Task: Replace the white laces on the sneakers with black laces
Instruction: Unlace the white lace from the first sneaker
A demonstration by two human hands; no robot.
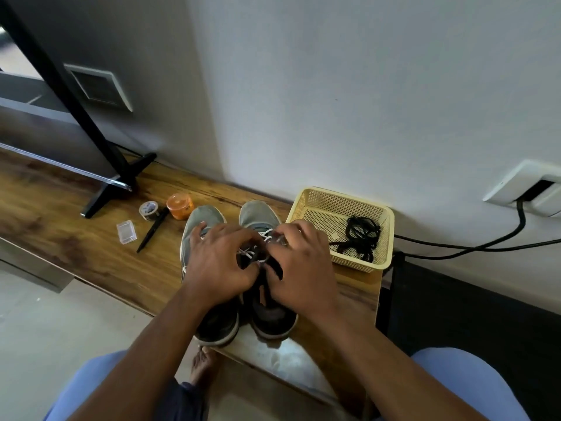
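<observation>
**Both hands at the white laces of the right-hand sneaker**

The left hand [217, 262] and right hand [300, 265] meet over the laced front of the right grey fabric sneaker with a white sole [261, 220]. Their curled fingers [243, 238] pinch its white lace [249, 254]. Under the left palm lies the matching left grey sneaker [202, 217], toe pointing to the wall. Just right of the right hand's fingers stands a pale yellow perforated plastic basket [321, 199] holding a bundle of black laces [362, 235]. Left of the fingers, on the brown wooden table [76, 238], lie a black pen [151, 230], a small clear plastic box [126, 232], a roll of tape [148, 210] and a round orange tub [179, 205]. Beyond is a grey wall.
</observation>
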